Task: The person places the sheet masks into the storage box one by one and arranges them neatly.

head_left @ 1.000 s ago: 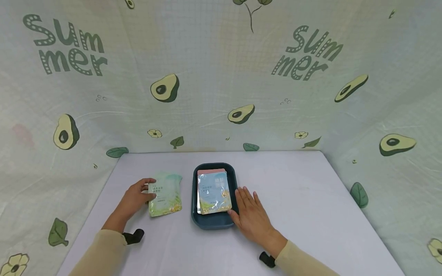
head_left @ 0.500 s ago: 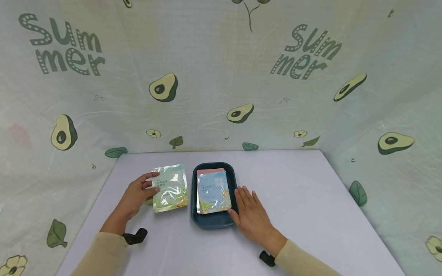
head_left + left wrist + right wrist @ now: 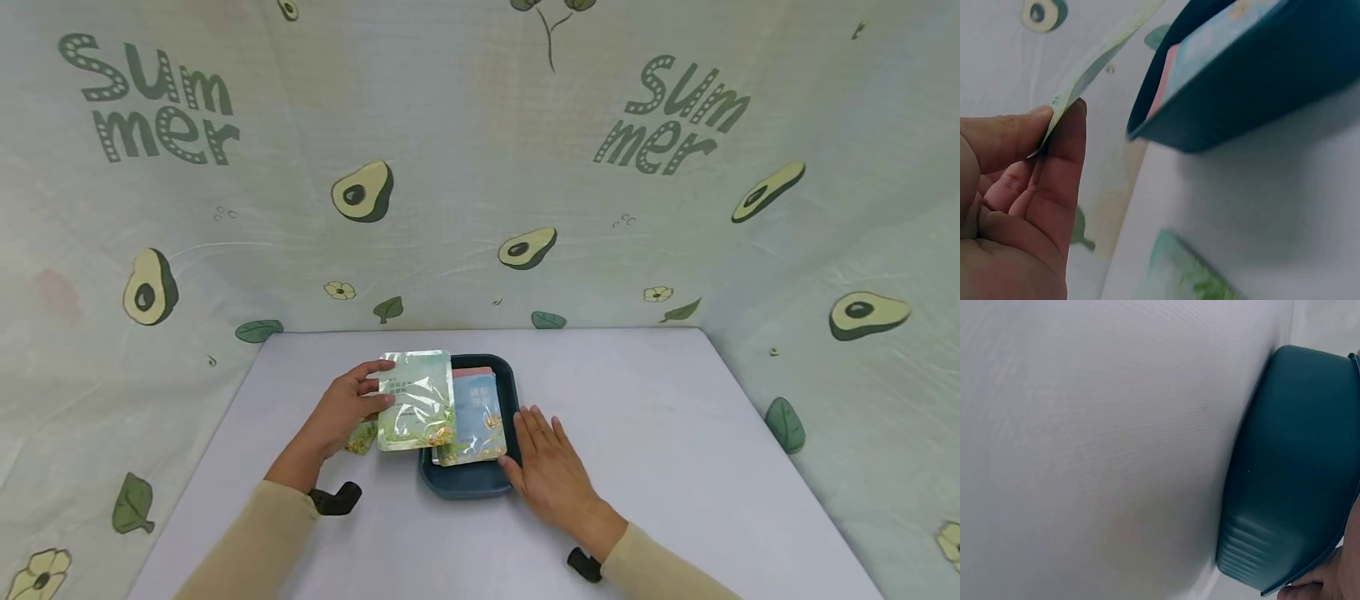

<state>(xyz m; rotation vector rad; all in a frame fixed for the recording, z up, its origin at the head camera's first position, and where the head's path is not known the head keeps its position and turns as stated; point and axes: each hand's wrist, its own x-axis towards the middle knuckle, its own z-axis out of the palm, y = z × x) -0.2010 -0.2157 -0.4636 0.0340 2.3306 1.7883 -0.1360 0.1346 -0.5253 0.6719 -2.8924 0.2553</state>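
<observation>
My left hand (image 3: 337, 421) pinches a flat, shiny pale green packet (image 3: 417, 404) by its left edge, between thumb and fingers. Held up off the table, that packet overlaps the left side of a dark blue-green tray (image 3: 471, 483). Inside the tray lies a blue packet (image 3: 480, 417) on top of a pink-edged one. A second green packet (image 3: 1188, 278) lies on the table below the left hand, mostly hidden in the head view. With straight fingers, my right hand (image 3: 555, 475) rests against the tray's right rim; the right wrist view shows the tray's outer wall (image 3: 1291, 462).
A white table (image 3: 637, 400) carries everything. Behind it and at the sides hangs a cloth (image 3: 450, 125) printed with avocados and leaves. Black wrist straps (image 3: 337, 498) sit by the beige sleeves.
My left hand has lifted the green packet from the table and carried it right, over the tray's left side. The other green packet beneath has come into view. The right hand stays put.
</observation>
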